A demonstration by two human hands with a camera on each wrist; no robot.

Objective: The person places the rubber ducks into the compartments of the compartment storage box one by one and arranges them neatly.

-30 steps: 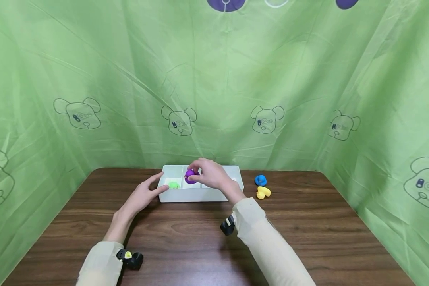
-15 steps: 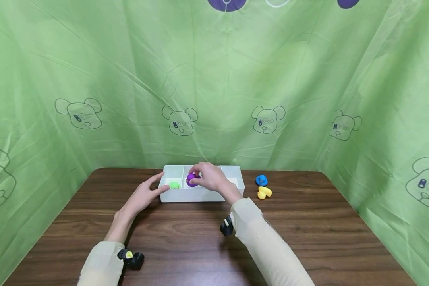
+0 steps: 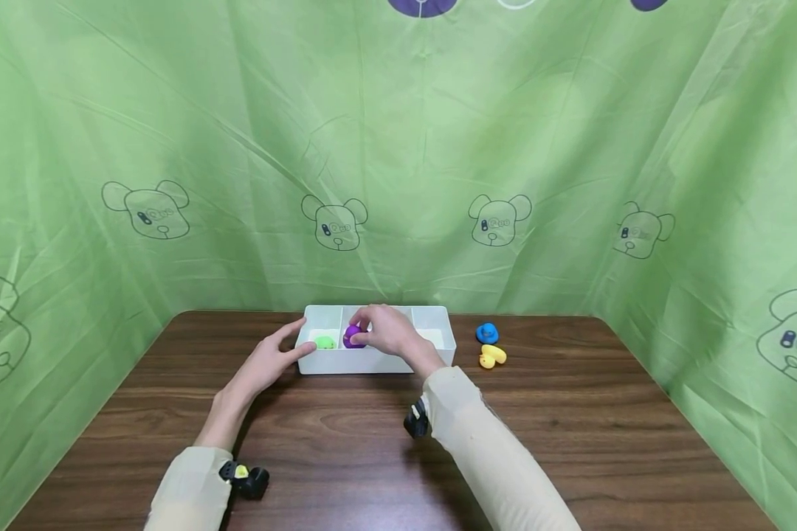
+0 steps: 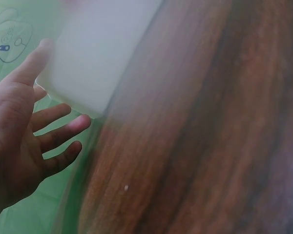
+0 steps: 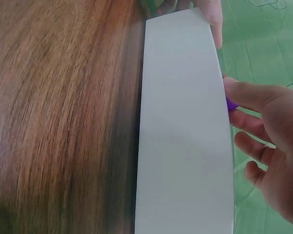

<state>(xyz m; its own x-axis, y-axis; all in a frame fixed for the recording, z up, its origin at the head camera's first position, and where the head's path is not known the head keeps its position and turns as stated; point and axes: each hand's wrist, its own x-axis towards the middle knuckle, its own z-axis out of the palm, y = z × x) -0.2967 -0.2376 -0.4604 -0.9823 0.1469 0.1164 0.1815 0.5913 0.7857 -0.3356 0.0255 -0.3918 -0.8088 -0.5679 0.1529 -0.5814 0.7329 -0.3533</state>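
Observation:
A white divided box [image 3: 372, 363] stands at the back of the table. My right hand [image 3: 387, 332] pinches a purple rubber duck [image 3: 351, 338] between thumb and fingers, down in the box's second compartment from the left. In the right wrist view only a sliver of the purple duck [image 5: 231, 103] shows past the box's wall. My left hand [image 3: 270, 359] rests at the box's left end, thumb at the front rim and the fingers spread along the side. A light green toy [image 3: 325, 343] lies in the leftmost compartment, partly hidden by the front wall.
To the right of the box sit a blue rubber duck [image 3: 487, 333] and, in front of it, a yellow rubber duck [image 3: 492, 356] tipped on its side. A green curtain [image 3: 412, 147] with bear heads hangs close behind and beside the wooden table [image 3: 345, 442].
My right hand has lowered the purple duck deeper into the second compartment. The left hand has stayed at the box's end.

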